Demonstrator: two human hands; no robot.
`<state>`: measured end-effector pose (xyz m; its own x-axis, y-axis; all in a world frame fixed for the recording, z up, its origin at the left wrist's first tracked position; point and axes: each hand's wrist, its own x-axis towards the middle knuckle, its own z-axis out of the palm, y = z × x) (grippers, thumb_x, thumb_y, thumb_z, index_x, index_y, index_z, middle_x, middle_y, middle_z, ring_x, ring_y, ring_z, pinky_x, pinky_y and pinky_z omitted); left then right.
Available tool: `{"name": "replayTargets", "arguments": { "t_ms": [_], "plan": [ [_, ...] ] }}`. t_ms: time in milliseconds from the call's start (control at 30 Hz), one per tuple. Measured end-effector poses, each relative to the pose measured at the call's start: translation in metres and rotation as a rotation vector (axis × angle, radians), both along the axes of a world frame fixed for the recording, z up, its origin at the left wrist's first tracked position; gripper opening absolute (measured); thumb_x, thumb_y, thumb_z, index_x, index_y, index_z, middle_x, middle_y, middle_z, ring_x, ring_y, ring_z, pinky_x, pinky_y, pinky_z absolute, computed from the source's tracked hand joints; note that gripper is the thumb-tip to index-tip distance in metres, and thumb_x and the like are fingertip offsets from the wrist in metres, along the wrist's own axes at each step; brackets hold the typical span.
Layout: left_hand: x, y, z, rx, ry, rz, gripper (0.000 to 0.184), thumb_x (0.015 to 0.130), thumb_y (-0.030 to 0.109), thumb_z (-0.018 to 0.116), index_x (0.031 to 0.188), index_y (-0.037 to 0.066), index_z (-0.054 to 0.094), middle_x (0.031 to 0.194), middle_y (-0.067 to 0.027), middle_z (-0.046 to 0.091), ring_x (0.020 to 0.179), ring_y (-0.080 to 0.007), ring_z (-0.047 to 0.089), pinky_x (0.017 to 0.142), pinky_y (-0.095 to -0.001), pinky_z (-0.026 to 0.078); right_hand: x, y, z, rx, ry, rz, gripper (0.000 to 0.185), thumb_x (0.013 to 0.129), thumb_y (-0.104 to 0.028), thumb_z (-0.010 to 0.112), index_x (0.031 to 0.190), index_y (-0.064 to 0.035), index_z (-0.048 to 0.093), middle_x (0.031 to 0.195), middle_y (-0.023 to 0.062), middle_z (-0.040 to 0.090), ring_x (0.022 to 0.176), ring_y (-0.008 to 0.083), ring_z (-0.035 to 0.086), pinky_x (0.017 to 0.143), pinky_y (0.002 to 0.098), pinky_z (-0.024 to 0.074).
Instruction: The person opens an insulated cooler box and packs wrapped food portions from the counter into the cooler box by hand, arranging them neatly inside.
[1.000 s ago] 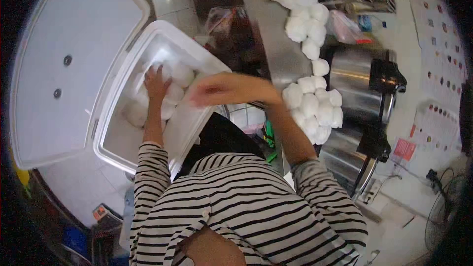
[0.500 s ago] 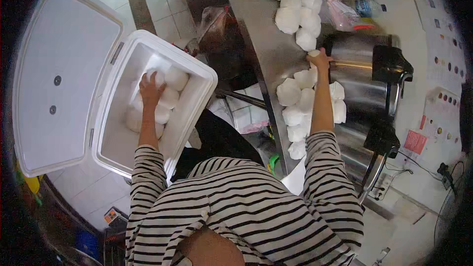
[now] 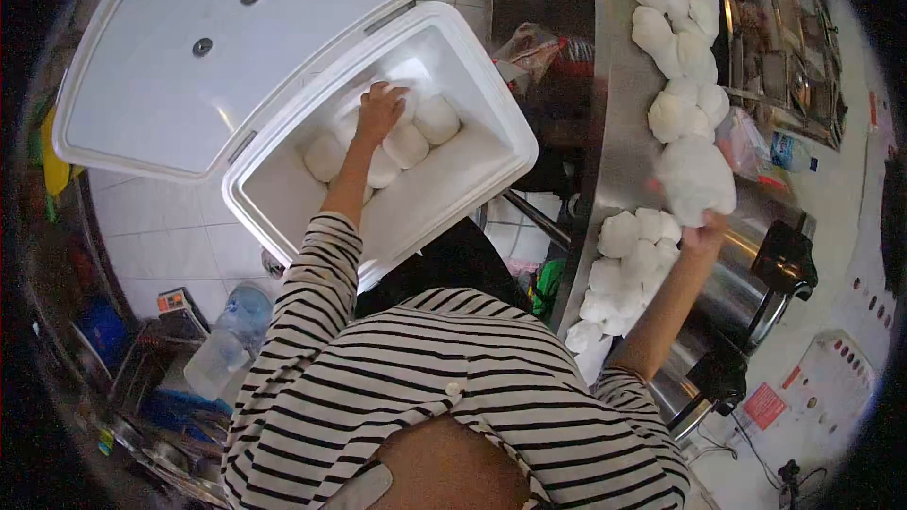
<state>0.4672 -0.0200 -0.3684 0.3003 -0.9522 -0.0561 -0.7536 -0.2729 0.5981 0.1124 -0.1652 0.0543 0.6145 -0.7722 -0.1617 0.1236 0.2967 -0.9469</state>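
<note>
Inside the white cooler box [image 3: 472,156], my left hand [image 3: 382,111] reaches down with its fingers curled over a white round bundle [image 3: 406,113]. Several more white round bundles [image 3: 404,146] lie around it on the box floor. Over the steel counter, my right hand [image 3: 704,229] grips the lower end of a large white bundle [image 3: 697,175], which is partly blurred by motion. Rows of similar white bundles [image 3: 638,264] sit on the counter nearer to me, and others [image 3: 694,57] lie farther away. What is inside the bundles does not show.
The cooler's hinged lid [image 3: 236,47] is swung back to the left. Steel cylindrical containers with black handles [image 3: 787,260] stand right of the counter [image 3: 619,123]. A water bottle [image 3: 792,152] lies near the wall. Clear plastic jugs [image 3: 222,345] stand on the left.
The view has shifted, so the cooler and counter appear farther right. My right hand now has a large white bundle raised in it; before, it was reaching among the bundles. My left hand stays in the cooler.
</note>
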Motion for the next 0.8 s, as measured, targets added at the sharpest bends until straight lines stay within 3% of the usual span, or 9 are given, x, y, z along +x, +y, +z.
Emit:
{"name": "replayTargets", "arguments": {
  "t_ms": [67,133,233,267,300,367,467,667,800],
  "plan": [
    [-0.006,0.0,0.022,0.009,0.063,0.096,0.024,0.082,0.029,0.056,0.105,0.033,0.057,0.119,-0.0098,0.042,0.105,-0.0391,0.044,0.081,-0.055,0.043,0.081,0.004,-0.014,-0.031,0.04,0.382,0.074,0.065,-0.022,0.072,0.128,-0.0148,0.035,0.125,0.0151,0.04,0.115,0.0304,0.042,0.093,0.0424,0.0399],
    [-0.013,0.004,-0.012,-0.121,0.407,0.164,0.026,0.079,0.027,0.058,0.105,0.032,0.056,0.12,-0.0101,0.041,0.103,-0.0389,0.045,0.079,-0.0555,0.044,0.166,0.013,-0.042,-0.164,0.206,0.773,0.071,0.063,-0.022,0.073,0.125,-0.0156,0.04,0.122,0.0155,0.042,0.112,0.0316,0.043,0.093,0.0426,0.039],
    [-0.002,0.011,-0.024,-0.175,0.524,0.152,0.035,0.074,0.023,0.062,0.108,0.025,0.056,0.121,-0.01,0.04,0.102,-0.0361,0.047,0.081,-0.0468,0.046,0.246,0.035,-0.124,-0.471,0.445,1.111,0.066,0.059,-0.021,0.074,0.119,-0.0167,0.046,0.118,0.016,0.045,0.108,0.0335,0.045,0.094,0.043,0.0377],
    [0.0,0.012,-0.017,-0.139,0.408,0.118,0.037,0.072,0.021,0.063,0.109,0.023,0.056,0.121,-0.01,0.04,0.102,-0.0352,0.047,0.081,-0.0439,0.046,0.258,0.039,-0.155,-0.632,0.579,1.146,0.065,0.058,-0.021,0.075,0.117,-0.0171,0.048,0.117,0.0161,0.045,0.107,0.0341,0.045,0.094,0.0431,0.0373],
    [0.0,0.013,0.015,-0.025,0.108,0.046,0.037,0.072,0.021,0.063,0.109,0.021,0.057,0.122,-0.0102,0.04,0.102,-0.0349,0.047,0.083,-0.0424,0.045,0.267,0.043,-0.182,-0.837,0.757,1.153,0.063,0.057,-0.021,0.075,0.115,-0.0174,0.05,0.115,0.0163,0.046,0.105,0.0347,0.046,0.094,0.0432,0.0368],
    [-0.006,0.01,0.012,-0.008,-0.039,0.089,0.032,0.073,0.024,0.063,0.104,0.019,0.059,0.12,-0.0109,0.042,0.099,-0.0338,0.049,0.08,-0.0439,0.046,0.27,0.042,-0.243,-1.378,1.088,1.15,0.055,0.063,-0.02,0.072,0.114,-0.0203,0.051,0.118,0.0165,0.045,0.105,0.0366,0.045,0.094,0.0493,0.0361],
    [-0.008,0.012,0.026,0.014,-0.062,0.149,0.028,0.075,0.029,0.061,0.1,0.015,0.06,0.116,-0.0122,0.046,0.099,-0.0321,0.05,0.079,-0.0449,0.046,0.271,0.034,-0.308,-1.633,1.01,1.076,0.04,0.076,-0.017,0.059,0.115,-0.0219,0.049,0.122,0.0184,0.042,0.111,0.0391,0.043,0.097,0.0562,0.0307],
    [-0.008,0.012,0.028,-0.049,0.034,0.246,0.042,0.075,0.031,0.06,0.112,0.011,0.053,0.114,-0.0151,0.047,0.104,-0.0342,0.048,0.089,-0.0473,0.039,0.248,0.03,-0.352,-1.735,0.992,0.759,0.049,0.082,-0.011,0.046,0.13,-0.0084,0.037,0.13,0.0225,0.037,0.122,0.0383,0.036,0.107,0.047,0.0206],
    [-0.01,0.015,0.029,-0.095,0.041,0.257,0.046,0.077,0.03,0.059,0.117,0.009,0.05,0.119,-0.0173,0.045,0.109,-0.0369,0.044,0.092,-0.0498,0.035,0.244,0.036,-0.339,-1.77,1.123,0.799,0.052,0.082,-0.011,0.043,0.132,-0.0015,0.033,0.128,0.0258,0.038,0.123,0.0372,0.035,0.108,0.0426,0.0209]
  ]
}}
